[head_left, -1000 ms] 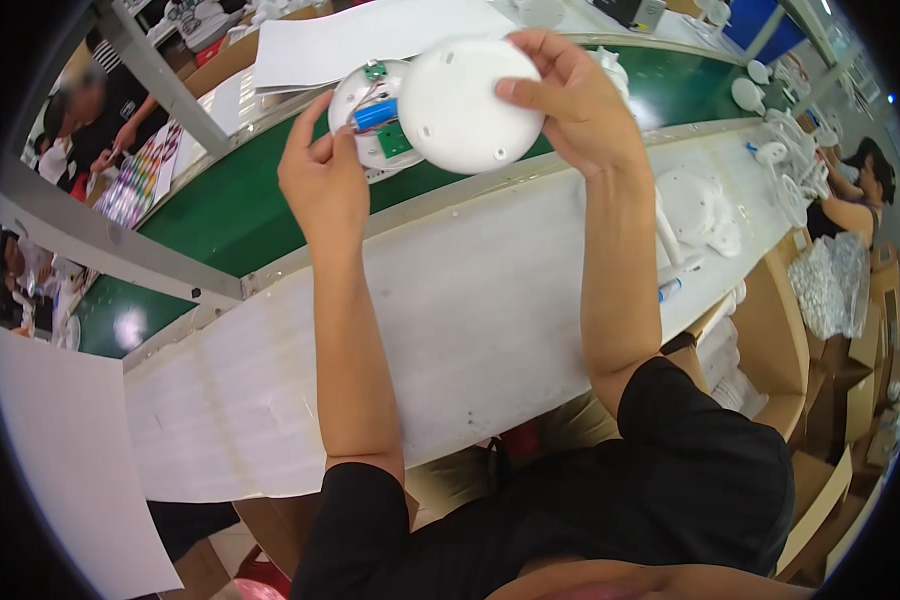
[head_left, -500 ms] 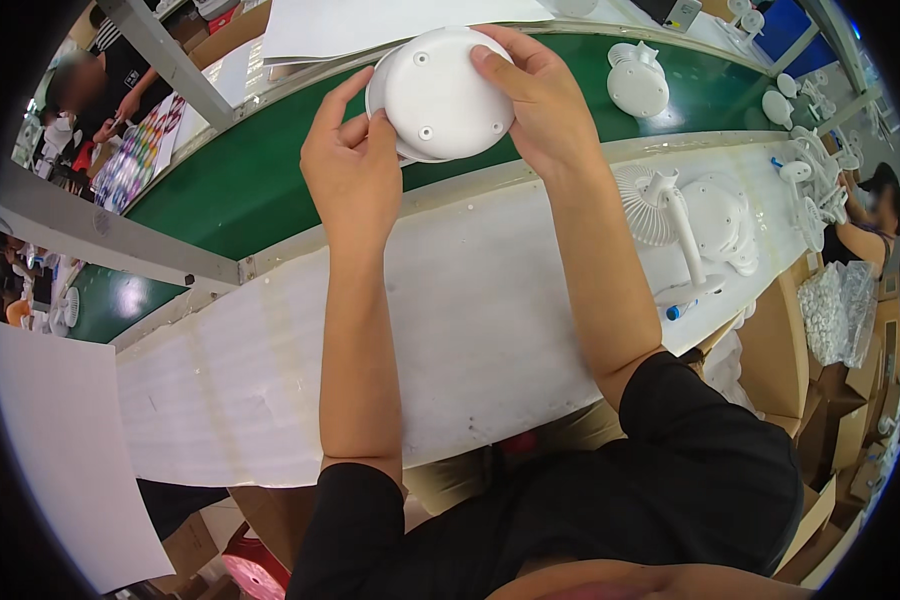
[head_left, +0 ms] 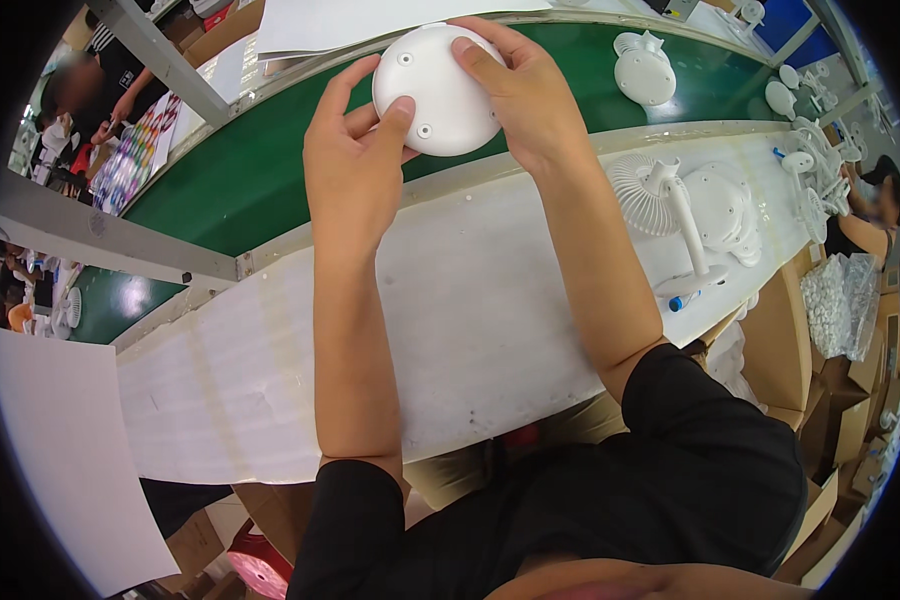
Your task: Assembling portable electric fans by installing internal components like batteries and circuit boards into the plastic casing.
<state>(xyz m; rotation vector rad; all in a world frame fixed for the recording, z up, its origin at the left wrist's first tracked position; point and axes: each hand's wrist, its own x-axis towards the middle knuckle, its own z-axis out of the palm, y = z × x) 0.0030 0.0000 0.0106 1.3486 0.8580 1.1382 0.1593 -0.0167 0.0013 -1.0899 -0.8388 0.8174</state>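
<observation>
My left hand (head_left: 358, 160) and my right hand (head_left: 530, 95) hold a white round fan base (head_left: 432, 100) up above the green conveyor belt. Its flat face, with small round recessed holes, is turned toward me. My left thumb presses on this face near the left edge, between two of the holes; the left fingers go round the rim. From the upper right, my right thumb lies on the face, and the other right fingers are mostly hidden behind it. Whatever is attached behind the base is out of sight.
A white fan (head_left: 680, 220) and white round bases (head_left: 720, 205) lie on the white-covered table (head_left: 470, 300). Another fan (head_left: 645, 75) sits on the green belt (head_left: 270, 190). More fans pile up at the far right near a person. Cardboard boxes (head_left: 775, 340) stand lower right; a metal post rises left.
The base has tilted and shifted slightly left, so the part behind its lower edge no longer shows. My left thumb has moved further onto its face; my right thumb has shifted left.
</observation>
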